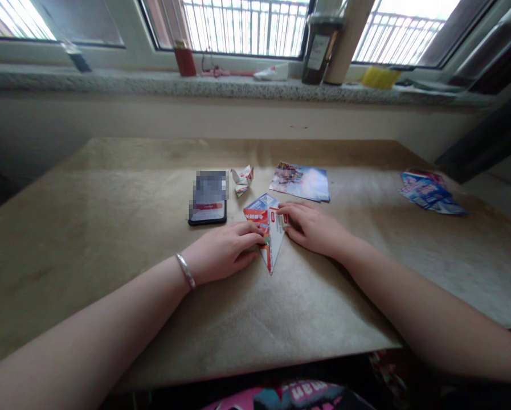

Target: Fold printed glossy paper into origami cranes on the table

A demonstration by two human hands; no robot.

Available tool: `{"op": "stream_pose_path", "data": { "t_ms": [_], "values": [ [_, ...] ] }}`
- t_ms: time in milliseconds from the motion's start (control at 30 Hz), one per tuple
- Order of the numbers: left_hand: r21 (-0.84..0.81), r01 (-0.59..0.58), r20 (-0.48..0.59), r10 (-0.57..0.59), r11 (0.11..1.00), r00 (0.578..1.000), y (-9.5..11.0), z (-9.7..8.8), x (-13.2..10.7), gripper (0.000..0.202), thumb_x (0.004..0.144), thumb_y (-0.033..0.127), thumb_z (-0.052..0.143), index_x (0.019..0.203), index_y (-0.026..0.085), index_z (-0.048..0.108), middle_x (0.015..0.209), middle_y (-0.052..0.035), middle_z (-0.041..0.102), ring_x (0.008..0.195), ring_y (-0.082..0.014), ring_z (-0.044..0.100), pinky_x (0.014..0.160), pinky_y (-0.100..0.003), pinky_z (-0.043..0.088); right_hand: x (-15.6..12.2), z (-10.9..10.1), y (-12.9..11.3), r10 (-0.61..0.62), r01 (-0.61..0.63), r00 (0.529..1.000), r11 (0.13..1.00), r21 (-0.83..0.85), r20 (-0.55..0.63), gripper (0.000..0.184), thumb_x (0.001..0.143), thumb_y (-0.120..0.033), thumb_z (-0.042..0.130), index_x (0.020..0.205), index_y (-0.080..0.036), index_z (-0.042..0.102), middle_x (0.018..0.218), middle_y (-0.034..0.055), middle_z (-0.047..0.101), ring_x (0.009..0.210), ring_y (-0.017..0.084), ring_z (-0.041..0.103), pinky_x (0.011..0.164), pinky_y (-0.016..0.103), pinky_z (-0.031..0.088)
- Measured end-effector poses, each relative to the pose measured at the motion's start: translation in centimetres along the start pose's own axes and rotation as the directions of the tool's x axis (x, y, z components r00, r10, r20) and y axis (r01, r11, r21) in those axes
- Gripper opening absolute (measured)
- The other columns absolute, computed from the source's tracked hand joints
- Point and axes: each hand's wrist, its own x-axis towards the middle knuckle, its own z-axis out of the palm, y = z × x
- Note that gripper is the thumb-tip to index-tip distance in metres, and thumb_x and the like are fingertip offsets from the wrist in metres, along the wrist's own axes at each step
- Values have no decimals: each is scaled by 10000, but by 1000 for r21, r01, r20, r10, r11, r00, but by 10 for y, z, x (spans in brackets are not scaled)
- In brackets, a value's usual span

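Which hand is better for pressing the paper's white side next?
Probably the right hand: its fingers are at the outer edge of the folded paper's white side. The left hand is over on the red side.

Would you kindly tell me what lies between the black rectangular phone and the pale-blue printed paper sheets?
In the head view, a small white and red folded paper figure lies between them.

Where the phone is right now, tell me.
In the head view, the phone lies on the table left of centre, just beyond the left hand and left of the small folded paper.
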Motion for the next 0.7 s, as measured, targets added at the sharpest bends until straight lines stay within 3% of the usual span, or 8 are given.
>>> {"op": "stream_pose_path", "data": {
  "t_ms": [200,333,567,700],
  "values": [
    [17,-21,-19,21,1000,1000,1,-1,0,258,921,226,442,1079,171,638,1170,-90,614,1071,-196,576,930,-359,491,-1,2,4,34,-33,999,996,81,-18,525,827,-255,524,1332,-142,433,1289,134,548,1243,261,444,1041,445,371],
    [25,-14,-27,15,1000,1000,2,-2,1,259,918,210,443,1066,177,653,1150,-88,630,1039,-188,596,908,-351,507,-2,-3,3,112,-97,990,982,165,-89,516,854,-304,518,1346,-183,419,1258,132,567,1164,268,509,987,480,406],
    [36,-37,-33,38,999,999,2,-3,0,285,918,186,434,1113,195,642,1179,-75,620,1048,-186,594,905,-347,511,-4,-13,6,251,-222,961,950,218,-119,353,918,-342,431,1209,-194,565,1033,84,671,993,229,594,904,415,449],
    [50,-40,-25,41,998,999,2,-3,0,283,913,186,442,1122,188,634,1193,-79,607,1061,-189,583,922,-352,501,-3,-17,8,269,-255,958,958,134,-98,259,875,-309,510,1058,-200,656,912,68,695,874,214,614,815,373,470]
  ]
}}
